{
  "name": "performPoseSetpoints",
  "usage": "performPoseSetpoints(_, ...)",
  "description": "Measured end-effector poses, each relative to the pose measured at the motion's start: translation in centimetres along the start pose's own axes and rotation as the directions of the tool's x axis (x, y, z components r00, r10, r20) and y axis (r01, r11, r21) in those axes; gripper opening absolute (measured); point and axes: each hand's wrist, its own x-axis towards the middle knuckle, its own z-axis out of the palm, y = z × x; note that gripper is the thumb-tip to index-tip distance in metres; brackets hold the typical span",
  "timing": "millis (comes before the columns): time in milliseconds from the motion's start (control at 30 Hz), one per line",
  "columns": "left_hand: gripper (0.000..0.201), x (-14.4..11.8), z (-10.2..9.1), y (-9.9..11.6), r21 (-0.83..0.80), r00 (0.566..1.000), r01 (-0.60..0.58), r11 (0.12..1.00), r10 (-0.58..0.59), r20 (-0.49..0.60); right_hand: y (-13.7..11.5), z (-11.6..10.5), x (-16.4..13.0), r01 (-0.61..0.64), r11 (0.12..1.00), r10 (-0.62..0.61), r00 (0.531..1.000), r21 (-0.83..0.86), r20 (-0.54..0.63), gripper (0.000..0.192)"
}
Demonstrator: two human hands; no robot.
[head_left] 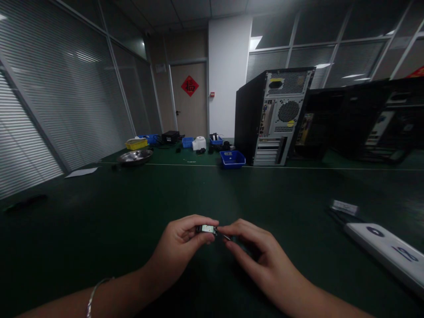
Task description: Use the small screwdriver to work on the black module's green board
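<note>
A small dark block with a pale greenish face (pixel 208 229) is pinched between the thumb and fingers of my left hand (pixel 180 240). Too little of it shows to name its kind. My right hand (pixel 256 247) faces it from the other side, its index fingertip at the block's right end. Between my right thumb and index finger a thin shiny piece (pixel 227 237) shows, mostly hidden by the fingers. Both hands are above the green tabletop (pixel 139 234) at its near side.
On the right lies a white flat device (pixel 386 247) with a cable. Behind it stand a black computer tower (pixel 250 119) and other opened cases. Farther back are a blue bin (pixel 232 160), a metal bowl (pixel 135 157), a yellow tray (pixel 136 144) and a white part (pixel 199 143).
</note>
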Motion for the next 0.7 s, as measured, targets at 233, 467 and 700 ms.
performPoseSetpoints(233,0.019,0.16,0.20,0.59,-0.085,0.998,0.067,0.994,-0.068,-0.013,-0.06,0.03,-0.03,0.044,0.999,-0.044,0.999,0.021,0.006,0.023)
performPoseSetpoints(467,0.017,0.12,0.38,0.93,-0.133,0.995,0.102,0.986,-0.103,0.001,0.20,0.08,-0.10,0.077,0.996,-0.077,0.997,0.043,0.004,0.024)
performPoseSetpoints(700,0.020,0.21,0.26,0.86,-0.081,0.994,0.101,0.992,-0.103,-0.025,0.28,0.17,-0.31,0.056,0.998,-0.056,0.998,0.016,0.005,0.024)
